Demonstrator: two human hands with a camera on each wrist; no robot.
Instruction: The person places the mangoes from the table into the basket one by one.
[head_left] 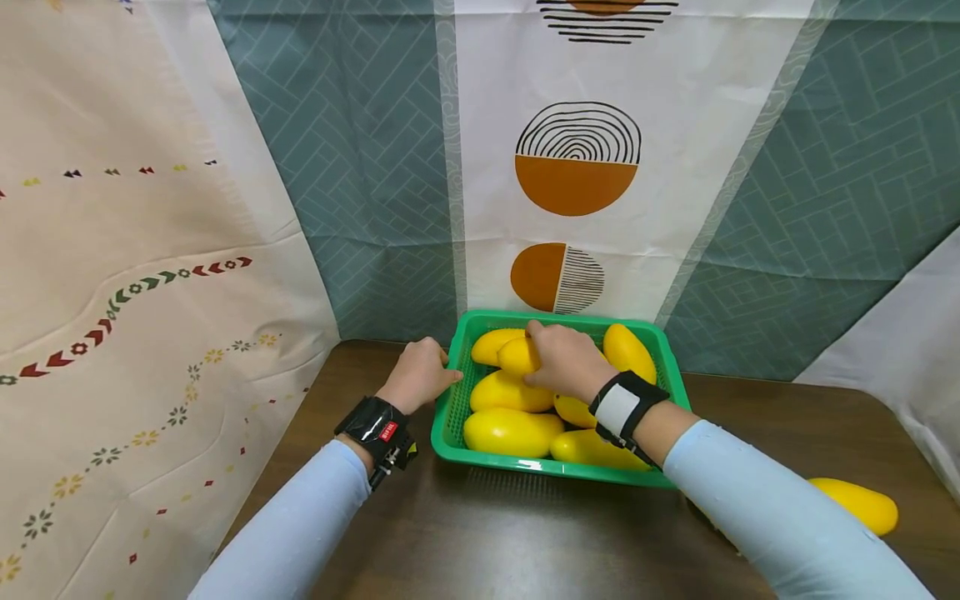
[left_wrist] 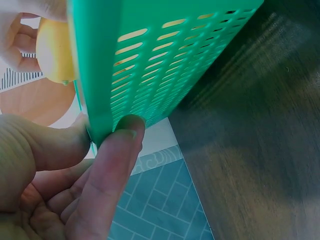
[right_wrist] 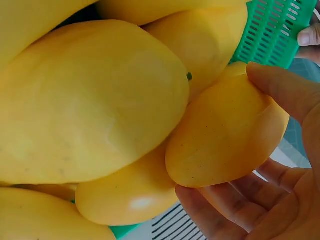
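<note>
A green plastic basket (head_left: 551, 467) with slotted walls holds several yellow mangoes, such as the large mango (head_left: 513, 432) at its front left. My left hand (head_left: 422, 377) pinches the basket's left rim between thumb and fingers; in the left wrist view a fingertip (left_wrist: 131, 127) lies against the outer wall. Over the basket's back part, my right hand (head_left: 567, 358) grips a smaller mango (right_wrist: 225, 137), thumb on one side and fingers on the other. That mango appears close against its neighbours; whether it rests on them I cannot tell.
Another mango (head_left: 860, 505) lies on the dark wooden table (head_left: 480, 542) at the right, partly covered by my right sleeve. A patterned cloth (head_left: 390, 250) hangs right behind the basket. At the left, a cream cloth (head_left: 150, 333) borders the table.
</note>
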